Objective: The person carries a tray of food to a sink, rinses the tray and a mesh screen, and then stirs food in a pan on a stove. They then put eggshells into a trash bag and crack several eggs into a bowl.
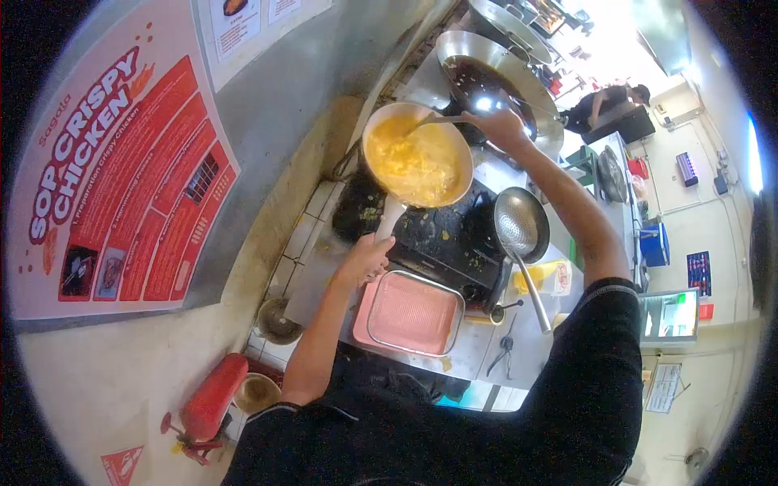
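Observation:
My left hand (367, 260) is closed around the pale handle of a frying pan (464, 162), which is over the black stove (438, 235). Runny yellow egg mixture (413, 170) covers the pan's bottom, with paler, firmer patches in it. My right hand (502, 127) grips a spatula (447, 119) from above. The spatula's far end dips into the egg near the pan's back edge, so its exact shape is hidden. Just behind the right hand is a large wok (545, 101) of dark oil.
A perforated ladle (519, 223) lies right of the stove, beside a yellow-labelled pouch (555, 278). Pink tray (413, 312) with a wire rack sits in front. Tongs (504, 348) lie on the counter. A red fire extinguisher (215, 397) is lower left; another person (604, 105) works far back.

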The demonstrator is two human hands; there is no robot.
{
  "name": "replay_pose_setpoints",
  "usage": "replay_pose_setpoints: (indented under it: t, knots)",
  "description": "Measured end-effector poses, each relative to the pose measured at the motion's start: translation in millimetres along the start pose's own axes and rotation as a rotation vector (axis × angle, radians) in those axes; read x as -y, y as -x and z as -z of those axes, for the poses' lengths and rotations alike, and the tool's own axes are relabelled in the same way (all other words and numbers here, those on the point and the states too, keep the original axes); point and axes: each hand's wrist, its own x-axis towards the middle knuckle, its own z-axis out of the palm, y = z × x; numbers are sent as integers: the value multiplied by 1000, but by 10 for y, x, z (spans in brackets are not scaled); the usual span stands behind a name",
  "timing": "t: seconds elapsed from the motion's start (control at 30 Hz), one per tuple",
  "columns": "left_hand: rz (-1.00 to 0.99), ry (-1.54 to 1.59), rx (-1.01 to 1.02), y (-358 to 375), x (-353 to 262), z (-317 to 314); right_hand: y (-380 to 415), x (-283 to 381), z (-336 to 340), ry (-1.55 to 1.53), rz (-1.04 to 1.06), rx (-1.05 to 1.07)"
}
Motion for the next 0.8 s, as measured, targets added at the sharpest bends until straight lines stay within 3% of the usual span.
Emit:
replay_pose_setpoints:
  t: [0.2, 0.3, 0.4, 0.53, 0.57, 0.63, 0.7, 0.8]
  knots:
    - [38, 0, -2, -15, -22, -20, -264, -123, -218, -22, -126, 222]
    - [30, -35, -30, 13, -75, -37, -125, -198, -417, 82, 25, -44]
    - [13, -39, -62, 44, -78, -72, 46, -267, -417, 192, 21, 144]
    - [-33, 24, -44, -85, 76, -42, 416, -273, -592, -214, -147, 92]
    - [-21, 38, -43, -94, 63, -38, 506, -257, -902, -197, -186, 22]
    - [-3, 59, -24, -73, 51, -61, 658, -296, -1082, -181, -262, 76]
    - [7, 46, -40, -27, -4, -83, 565, -49, -656, -211, -349, 352]
    - [26, 41, -58, -15, -8, -82, 619, 59, -577, -287, -394, 360]
